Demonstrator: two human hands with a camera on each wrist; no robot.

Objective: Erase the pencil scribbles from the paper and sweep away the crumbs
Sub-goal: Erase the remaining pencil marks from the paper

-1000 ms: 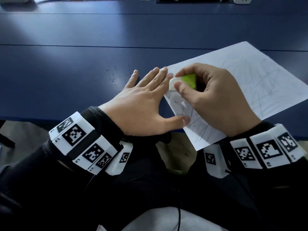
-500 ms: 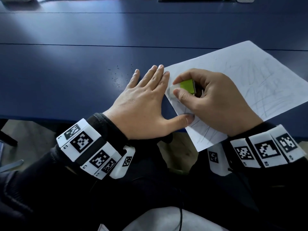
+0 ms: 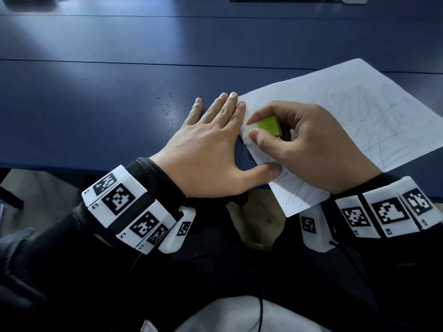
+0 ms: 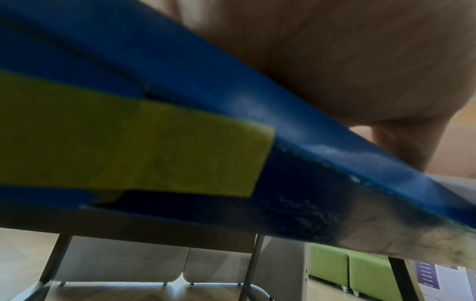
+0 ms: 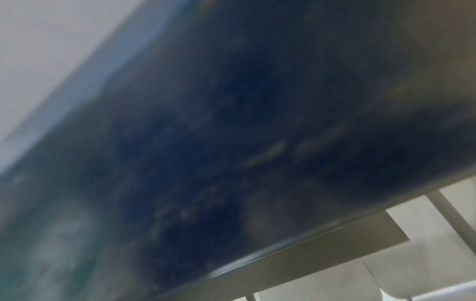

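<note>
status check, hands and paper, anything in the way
Left hand flat, pinning paper edge. Right hand pinching eraser at paper's left edge. Scribbles remain; crumbs on table. Nothing blocking.

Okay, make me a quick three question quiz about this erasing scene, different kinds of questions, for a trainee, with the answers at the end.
1. True or false: the left hand lies flat, steadying the paper.
2. The right hand pinches: A) a pencil B) an eraser C) a brush
3. Fill in: the crumbs lie on the table, to the ___ of the left hand.

Key: 1 true; 2 B; 3 left.
</note>
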